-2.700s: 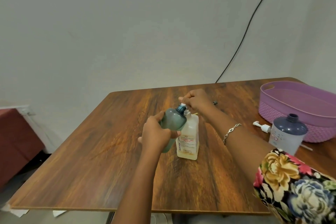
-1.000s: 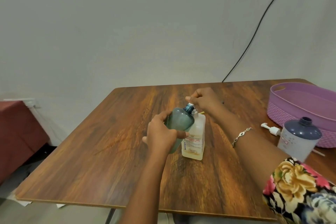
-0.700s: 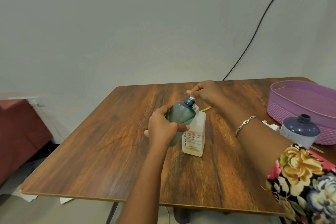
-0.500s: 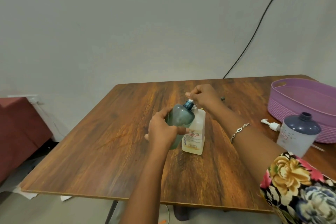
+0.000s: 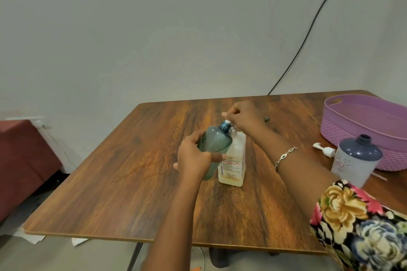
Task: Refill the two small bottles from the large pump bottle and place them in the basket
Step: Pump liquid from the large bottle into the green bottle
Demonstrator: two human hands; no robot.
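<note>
My left hand (image 5: 193, 158) grips a small teal bottle (image 5: 214, 143), tilted so its open neck sits under the white nozzle of the large pump bottle (image 5: 234, 160). That pale bottle with a red-lettered label stands mid-table. My right hand (image 5: 242, 115) is curled over the pump head. A second small bottle (image 5: 356, 160), white with a dark blue shoulder and open neck, stands at the right beside the purple basket (image 5: 343, 130). Its white pump cap (image 5: 324, 150) lies on the table next to it.
The wooden table (image 5: 132, 182) has its front edge near me and its left edge over a red seat (image 5: 22, 160). A small dark cap (image 5: 267, 119) lies behind my right hand. A black cable runs down the wall to the table's back edge.
My right hand has kept rising and sinking slightly on the pump head while the left hand held the teal bottle under the nozzle. The camera has shifted a little.
</note>
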